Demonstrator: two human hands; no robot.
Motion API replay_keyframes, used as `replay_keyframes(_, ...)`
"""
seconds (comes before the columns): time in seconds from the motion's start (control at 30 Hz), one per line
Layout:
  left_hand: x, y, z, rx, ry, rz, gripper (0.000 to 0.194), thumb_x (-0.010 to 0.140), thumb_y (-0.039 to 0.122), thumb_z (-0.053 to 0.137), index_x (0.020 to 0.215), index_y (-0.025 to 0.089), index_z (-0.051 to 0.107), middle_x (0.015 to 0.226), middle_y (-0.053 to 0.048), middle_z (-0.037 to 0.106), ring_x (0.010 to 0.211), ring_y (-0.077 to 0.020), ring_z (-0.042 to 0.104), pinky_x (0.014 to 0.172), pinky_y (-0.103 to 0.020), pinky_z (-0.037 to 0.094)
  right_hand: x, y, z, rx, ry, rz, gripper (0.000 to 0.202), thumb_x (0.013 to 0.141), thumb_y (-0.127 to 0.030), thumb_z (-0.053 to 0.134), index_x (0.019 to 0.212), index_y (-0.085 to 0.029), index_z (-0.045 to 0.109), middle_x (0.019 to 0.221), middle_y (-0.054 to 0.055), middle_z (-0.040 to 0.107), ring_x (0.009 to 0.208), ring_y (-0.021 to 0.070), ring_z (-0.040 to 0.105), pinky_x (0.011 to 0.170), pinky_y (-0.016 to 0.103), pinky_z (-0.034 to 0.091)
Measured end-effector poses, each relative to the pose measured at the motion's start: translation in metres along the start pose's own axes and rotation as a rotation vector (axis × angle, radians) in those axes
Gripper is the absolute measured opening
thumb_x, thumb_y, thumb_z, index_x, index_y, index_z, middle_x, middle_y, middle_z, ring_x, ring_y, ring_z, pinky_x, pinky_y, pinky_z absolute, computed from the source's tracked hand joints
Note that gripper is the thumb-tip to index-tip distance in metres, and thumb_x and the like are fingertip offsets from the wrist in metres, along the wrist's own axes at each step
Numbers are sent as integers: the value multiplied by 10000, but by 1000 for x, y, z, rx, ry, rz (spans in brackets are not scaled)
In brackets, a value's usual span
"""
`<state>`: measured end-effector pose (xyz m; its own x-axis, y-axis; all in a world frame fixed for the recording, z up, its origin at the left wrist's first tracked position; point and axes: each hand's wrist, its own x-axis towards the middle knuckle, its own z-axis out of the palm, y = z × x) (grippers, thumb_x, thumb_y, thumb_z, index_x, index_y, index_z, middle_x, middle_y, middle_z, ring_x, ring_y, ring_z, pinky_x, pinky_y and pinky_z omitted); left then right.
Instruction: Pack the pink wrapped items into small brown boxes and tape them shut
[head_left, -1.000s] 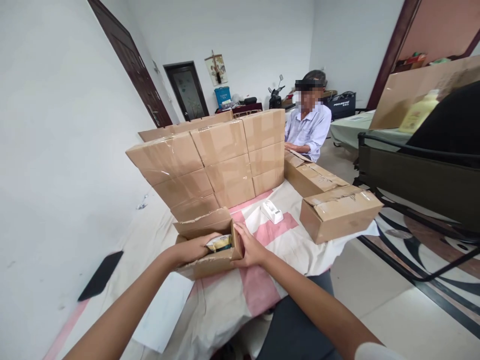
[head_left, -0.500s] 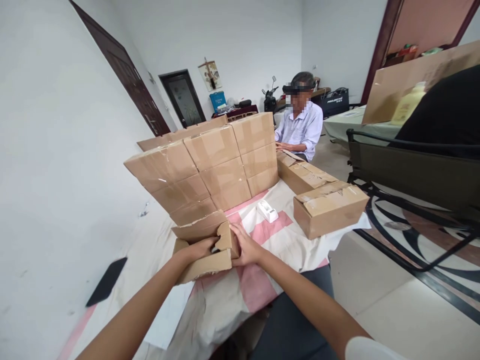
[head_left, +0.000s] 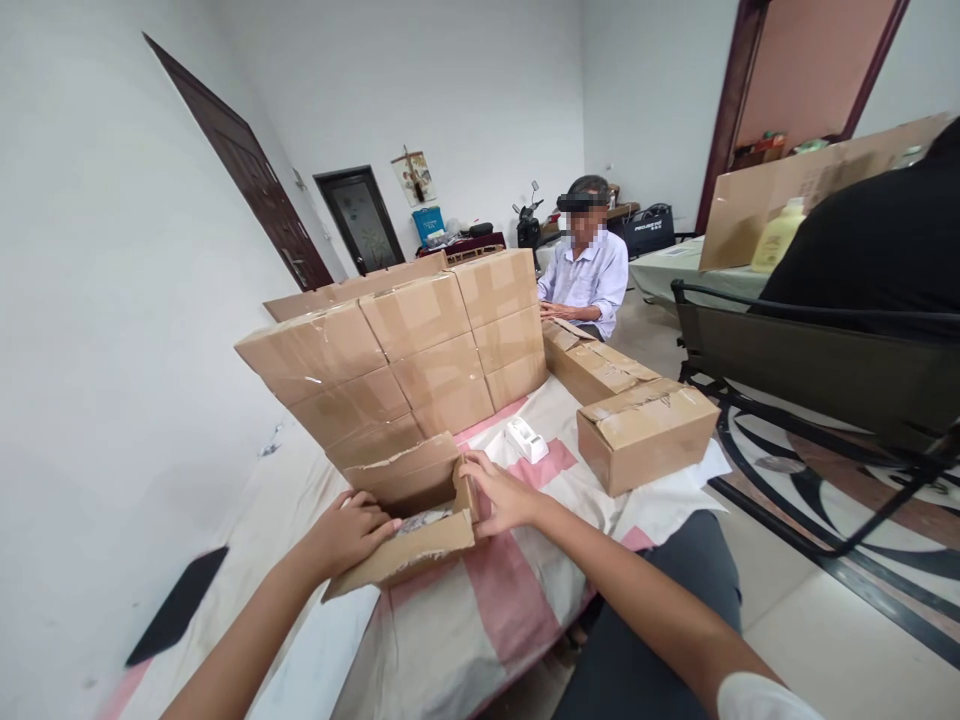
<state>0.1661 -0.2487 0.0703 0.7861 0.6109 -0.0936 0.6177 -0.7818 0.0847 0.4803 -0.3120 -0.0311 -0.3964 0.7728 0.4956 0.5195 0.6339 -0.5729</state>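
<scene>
A: Where does the open box (head_left: 409,520) sit against the hands?

B: Right between them, at the near edge of the tabletop (head_left: 525,590); the left hand (head_left: 349,532) lies at the box's left end with its fingers curled over the rim beside the near flap; the right hand (head_left: 501,493) presses on the upright flap at the right end, fingers spread flat against the card.

A: So neither hand is closed on it?

B: The left hand is bent loosely on the rim, the right lies open on the flap; both touch the box, neither wraps round it.

A: What shows inside?

B: A pale wrapped packet (head_left: 424,520), low in the box; what it is I cannot tell.

A: And round about?

B: Just behind the box stands a stack of sealed cartons (head_left: 420,340); a small white tape dispenser (head_left: 526,440) lies near the right hand on the pink and white cloth; further right sits a taped carton (head_left: 646,432); a person in a pale shirt (head_left: 589,278) sits at the far end, hands on another carton (head_left: 592,362).
</scene>
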Motion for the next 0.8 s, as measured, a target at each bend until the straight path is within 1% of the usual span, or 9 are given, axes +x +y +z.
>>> replay_keyframes(0.1,2,1,-2,16,24,-20,479,990,615,458,857,309,801,887,-60,781,1029,-299,602,975,-456,365,12,-21,-27,-148,-139,-22,634,680,-425,857,1235,-232,620,1456,151,355,1352,359,437,1077,497,439)
replay_keyframes(0.17,2,1,-1,30,45,-19,490,982,616,474,789,295,790,823,-72,764,956,-303,595,914,-446,375,18,-32,-36,-232,-182,-35,578,685,-462,861,1188,-242,680,1472,157,352,1380,388,408,1088,534,416)
replay_keyframes(0.27,-2,2,3,16,51,-26,495,987,584,484,709,269,746,764,-75,741,848,-286,585,828,-415,382,19,-46,-34,-319,-178,45,597,649,-491,864,1182,-266,715,1437,161,385,1375,423,400,1021,564,450)
replay_keyframes(0.37,-8,7,4,8,43,-36,459,997,549,479,734,257,715,782,-61,731,835,-273,591,808,-396,385,12,-58,-27,-389,-183,182,588,627,-478,834,1164,-266,722,1222,133,477,1165,385,525,871,529,507)
replay_keyframes(0.43,-12,12,3,4,63,-8,412,998,531,483,788,258,709,832,-51,728,848,-266,594,809,-386,393,5,-64,-26,-438,-178,199,562,623,-476,809,1129,-247,724,1126,118,479,1079,365,529,831,513,502)
replay_keyframes(0.53,-20,21,1,-12,147,54,376,1000,504,464,828,260,692,854,-48,701,826,-257,583,781,-370,407,-6,-64,-28,-452,-106,84,551,603,-483,805,1073,-210,717,1136,134,469,1151,381,455,889,504,464)
replay_keyframes(0.67,-28,34,5,-89,259,106,387,1018,446,383,831,250,659,808,-48,636,786,-249,554,730,-347,421,-14,-63,-34,-441,12,-81,613,580,-564,824,1052,-189,712,1298,163,470,1201,377,388,1008,528,386)
replay_keyframes(0.73,-29,40,10,-141,279,109,409,1034,420,334,818,243,633,807,-44,619,787,-240,553,731,-336,431,-15,-68,-38,-475,-19,-140,624,585,-629,807,1011,-181,726,1278,152,521,1139,358,417,1001,525,380)
replay_keyframes(0.8,-29,46,15,-172,255,113,439,1045,412,299,793,238,613,813,-42,613,791,-234,554,745,-332,436,-16,-75,-40,-516,-121,-161,525,607,-589,797,924,-174,739,1132,130,601,1089,347,443,951,501,398)
